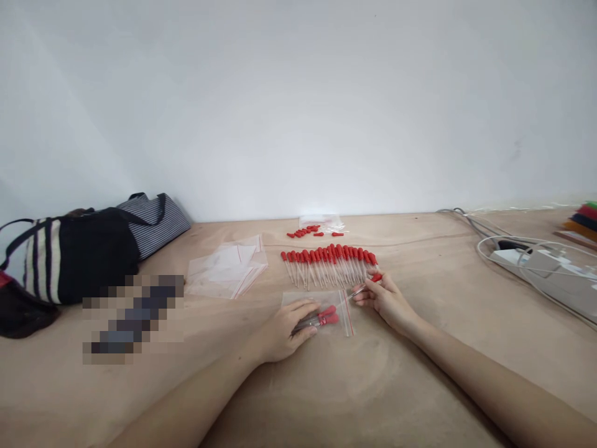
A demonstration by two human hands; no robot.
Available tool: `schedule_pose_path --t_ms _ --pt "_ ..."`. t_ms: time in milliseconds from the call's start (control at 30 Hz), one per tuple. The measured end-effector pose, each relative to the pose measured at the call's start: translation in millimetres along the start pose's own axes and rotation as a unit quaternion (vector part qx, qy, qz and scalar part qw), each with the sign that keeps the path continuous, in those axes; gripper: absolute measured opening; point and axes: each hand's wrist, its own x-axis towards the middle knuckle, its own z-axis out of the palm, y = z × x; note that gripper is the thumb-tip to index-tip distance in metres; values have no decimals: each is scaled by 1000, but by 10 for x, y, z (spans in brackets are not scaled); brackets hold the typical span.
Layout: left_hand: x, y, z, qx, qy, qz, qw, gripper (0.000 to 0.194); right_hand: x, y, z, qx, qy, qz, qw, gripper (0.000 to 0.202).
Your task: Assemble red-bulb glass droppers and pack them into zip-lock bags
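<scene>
A clear, flat plastic zip bag with a red line by its mouth (286, 298) lies on the light wooden surface (280, 398), its mouth toward the right; inside are several glass droppers with red rubber bulbs (329, 315), bulbs pointing to the mouth. The left hand (291, 326) rests on the bag's closed side, fingers loosely curled over the droppers' glass ends. The right hand (380, 300) pinches a single red-bulbed dropper (374, 279) between thumb and fingers, its glass tip pointing down-left at the bag's mouth; whether the tip is inside I cannot tell. Beyond the hands stretches a row of red-bulbed clear droppers (326, 258), side by side, bulbs away from the person. Behind it, loose red rubber bulbs (303, 232) lie near another clear plastic bag (321, 219) with thin clear tubes at its right side. To the left, flat clear zip bags with red lines (224, 270) overlap in a loose pile.
</scene>
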Motion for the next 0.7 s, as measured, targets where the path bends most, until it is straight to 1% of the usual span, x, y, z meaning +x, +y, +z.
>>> schedule_pose_path --t_ms 67,133,233,300,367,467,600,700 --pt "-8 11 -2 2 3 -14 1000 45 9 17 1 29 -10 14 999 33" --pt "-14 23 -5 1 5 -24 1000 48 10 29 14 37 -10 21 999 30" --pt "-18 34 -6 -6 10 -26 1000 50 -11 44 57 11 -12 24 1000 35" --pt "-17 29 -3 -16 9 -23 1000 51 -31 57 88 -15 -15 8 1000 41" --pt "-14 14 3 -25 11 -17 999 52 -46 74 113 -47 -27 -14 998 42" --pt "-8 -12 15 -31 13 -7 999 52 -47 98 143 -110 -60 -25 992 40" --pt "-2 -20 26 -22 16 -11 1000 50 -28 89 190 -193 -100 -13 976 36" --pt "1 -12 24 -17 17 -11 1000 49 -28 68 222 -177 -179 -13 968 36"
